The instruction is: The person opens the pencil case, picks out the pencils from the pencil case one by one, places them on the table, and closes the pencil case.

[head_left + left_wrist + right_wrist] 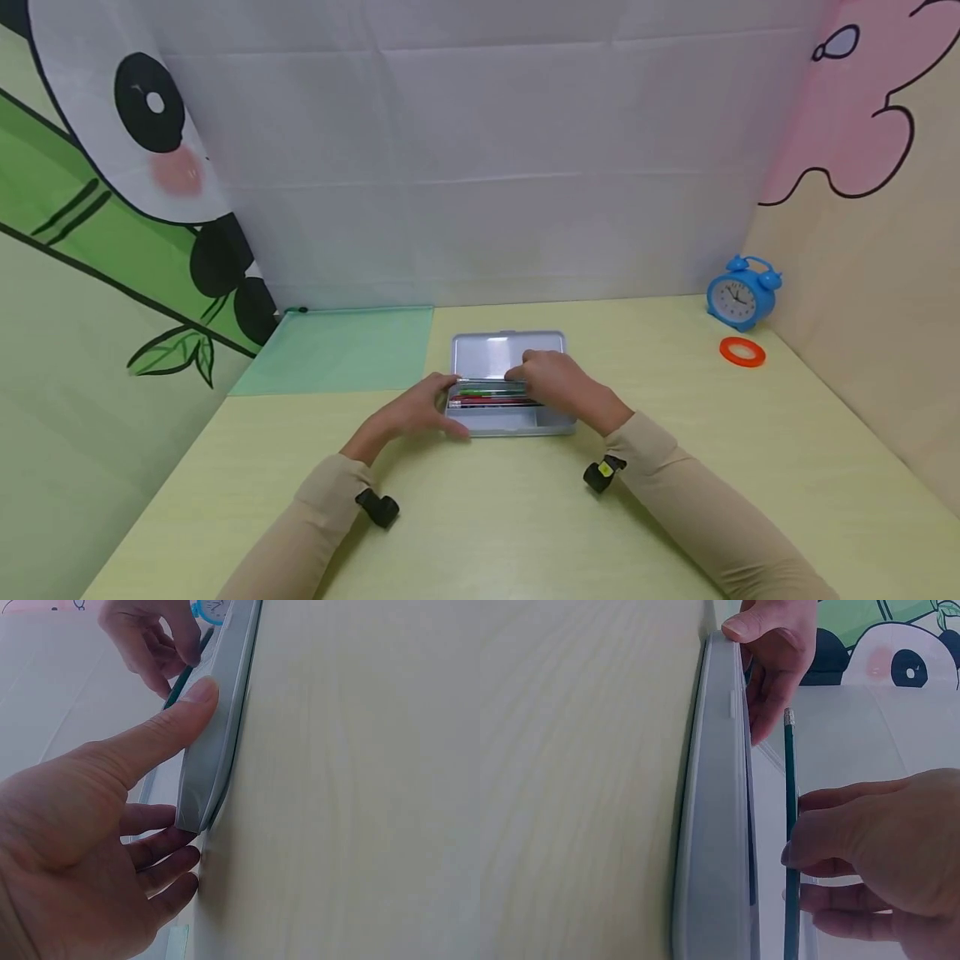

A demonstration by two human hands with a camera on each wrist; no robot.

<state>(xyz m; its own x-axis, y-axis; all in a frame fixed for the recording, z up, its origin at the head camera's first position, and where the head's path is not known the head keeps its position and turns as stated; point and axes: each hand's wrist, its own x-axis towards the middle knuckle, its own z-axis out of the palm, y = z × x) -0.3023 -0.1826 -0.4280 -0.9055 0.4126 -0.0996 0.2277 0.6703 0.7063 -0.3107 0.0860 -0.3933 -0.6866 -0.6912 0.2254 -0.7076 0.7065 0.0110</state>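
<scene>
A grey metal pencil case (pixel 498 423) lies open on the table, its lid (pixel 480 357) folded back on the far side. Several pencils (pixel 487 401) lie lengthwise inside. My left hand (pixel 416 407) holds the case's left end, thumb on the near wall and fingers around the end. Over the case, my right hand (pixel 561 384) pinches a dark green pencil (pixel 790 769) between thumb and fingers. In the right wrist view this pencil runs along the case, its eraser end toward my left hand. My right hand hides part of the case's right side in the head view.
A green mat (pixel 337 350) lies at the back left of the table (pixel 480 517). At the back right stand a blue alarm clock (pixel 738 296) and an orange-red ring (pixel 742 352). A white sheet (pixel 480 167) hangs behind the table.
</scene>
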